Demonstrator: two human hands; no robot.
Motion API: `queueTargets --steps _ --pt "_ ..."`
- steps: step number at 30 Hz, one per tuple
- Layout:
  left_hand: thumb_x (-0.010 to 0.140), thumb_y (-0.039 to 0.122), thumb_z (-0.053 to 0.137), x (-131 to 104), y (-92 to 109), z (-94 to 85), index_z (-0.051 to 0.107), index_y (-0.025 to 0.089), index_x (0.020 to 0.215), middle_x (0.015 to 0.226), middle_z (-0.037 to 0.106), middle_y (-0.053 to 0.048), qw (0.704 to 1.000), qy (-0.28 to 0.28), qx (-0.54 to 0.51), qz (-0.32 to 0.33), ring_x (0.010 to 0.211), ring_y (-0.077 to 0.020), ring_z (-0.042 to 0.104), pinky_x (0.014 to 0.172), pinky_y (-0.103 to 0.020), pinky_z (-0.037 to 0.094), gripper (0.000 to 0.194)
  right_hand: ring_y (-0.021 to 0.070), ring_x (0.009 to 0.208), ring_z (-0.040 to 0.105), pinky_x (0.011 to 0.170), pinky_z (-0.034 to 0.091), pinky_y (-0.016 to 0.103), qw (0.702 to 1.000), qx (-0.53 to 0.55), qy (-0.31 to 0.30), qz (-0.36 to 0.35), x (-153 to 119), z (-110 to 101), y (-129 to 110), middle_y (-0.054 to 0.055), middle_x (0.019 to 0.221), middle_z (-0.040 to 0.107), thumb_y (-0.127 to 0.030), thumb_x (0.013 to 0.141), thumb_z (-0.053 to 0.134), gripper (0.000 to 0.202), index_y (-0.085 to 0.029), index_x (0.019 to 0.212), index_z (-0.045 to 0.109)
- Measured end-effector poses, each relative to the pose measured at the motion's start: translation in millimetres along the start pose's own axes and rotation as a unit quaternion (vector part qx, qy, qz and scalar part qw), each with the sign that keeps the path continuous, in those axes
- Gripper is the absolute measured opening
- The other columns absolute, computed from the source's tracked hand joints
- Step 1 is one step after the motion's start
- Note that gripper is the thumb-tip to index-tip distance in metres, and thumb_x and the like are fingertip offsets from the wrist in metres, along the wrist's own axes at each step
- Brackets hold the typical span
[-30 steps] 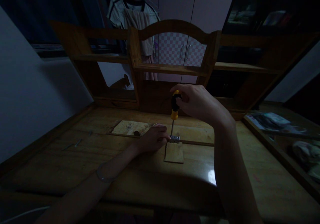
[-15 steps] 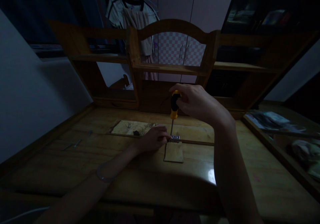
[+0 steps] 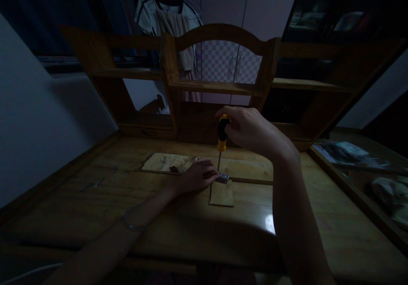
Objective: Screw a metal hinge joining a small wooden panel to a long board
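My right hand (image 3: 244, 125) is wrapped round the yellow and black handle of a screwdriver (image 3: 222, 133), held upright with its shaft pointing down. The tip meets a small silver metal hinge (image 3: 223, 177), though the exact contact is too dark to make out. Pinched at the hinge's left end are the fingers of my left hand (image 3: 200, 174). Under the hinge, a small square piece of wood (image 3: 222, 193) lies on the tabletop, and a longer pale board (image 3: 250, 169) stretches behind it.
Wood scraps and shavings (image 3: 170, 162) lie left of my left hand. Thin metal pieces (image 3: 98, 182) rest on the wooden desk (image 3: 153, 225) further left. A wooden shelf unit (image 3: 219, 88) rises at the back. Papers and bags (image 3: 347, 151) sit at the right.
The hinge has turned slightly, its right end now lower and nearer me. My left fingers have shifted a little with it. The screwdriver and right hand look nearly the same.
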State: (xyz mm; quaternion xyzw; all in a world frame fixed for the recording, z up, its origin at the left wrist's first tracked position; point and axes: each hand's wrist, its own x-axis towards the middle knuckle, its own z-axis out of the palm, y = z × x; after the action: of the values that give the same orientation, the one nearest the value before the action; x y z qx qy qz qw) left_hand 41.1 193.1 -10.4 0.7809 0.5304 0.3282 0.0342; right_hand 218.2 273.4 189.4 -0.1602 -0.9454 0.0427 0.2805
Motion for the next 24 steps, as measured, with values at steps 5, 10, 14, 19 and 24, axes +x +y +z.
queueTargets --steps 5,10,14,19,24 --pt "0.091 0.039 0.065 1.9 -2.6 -2.0 0.071 0.02 0.088 0.084 0.062 -0.002 0.999 -0.012 0.036 0.011 0.086 -0.017 0.057 0.082 -0.031 0.041 0.02 0.014 0.071 0.057 0.066 0.037 0.025 1.0 0.005 -0.001 0.003 -0.1 0.0 -0.2 0.005 0.091 0.068 -0.011 0.082 0.049 0.041 -0.017 0.118 0.066" --pt "0.09 0.041 0.066 2.1 -5.0 -1.3 0.069 0.02 0.087 0.086 0.062 -0.002 0.998 -0.019 0.056 0.013 0.088 -0.0179 0.056 0.082 -0.031 0.04 0.021 0.0144 0.072 0.057 0.066 0.037 0.025 1.0 0.008 -0.003 0.006 -0.2 -0.4 -0.7 0.005 0.091 0.069 -0.011 0.081 0.05 0.041 -0.018 0.118 0.066" --pt "0.09 0.041 0.066 2.4 -2.5 -0.7 0.068 0.02 0.084 0.085 0.061 -0.002 0.997 -0.008 0.071 0.016 0.088 -0.0181 0.055 0.084 -0.032 0.039 0.022 0.0142 0.071 0.057 0.066 0.037 0.026 1.0 0.008 -0.002 0.003 0.0 0.0 -0.7 0.005 0.092 0.068 -0.01 0.081 0.049 0.042 -0.018 0.119 0.066" --pt "0.091 0.038 0.065 2.6 -0.2 0.3 0.066 0.019 0.083 0.083 0.06 -0.002 0.997 -0.003 0.078 0.018 0.086 -0.0184 0.055 0.082 -0.032 0.04 0.02 0.0149 0.07 0.056 0.066 0.036 0.026 1.0 -0.001 -0.003 -0.003 -0.3 0.5 -0.7 0.005 0.086 0.067 -0.01 0.082 0.047 0.042 -0.017 0.12 0.064" --pt "0.088 0.039 0.067 2.3 0.9 -0.6 0.064 0.02 0.084 0.084 0.06 -0.002 0.996 0.011 0.084 0.003 0.087 -0.0194 0.055 0.083 -0.033 0.041 0.019 0.0153 0.069 0.055 0.064 0.036 0.026 1.0 -0.003 0.006 0.0 -1.8 -0.2 -0.9 0.005 0.088 0.066 -0.009 0.081 0.048 0.048 -0.018 0.128 0.055"
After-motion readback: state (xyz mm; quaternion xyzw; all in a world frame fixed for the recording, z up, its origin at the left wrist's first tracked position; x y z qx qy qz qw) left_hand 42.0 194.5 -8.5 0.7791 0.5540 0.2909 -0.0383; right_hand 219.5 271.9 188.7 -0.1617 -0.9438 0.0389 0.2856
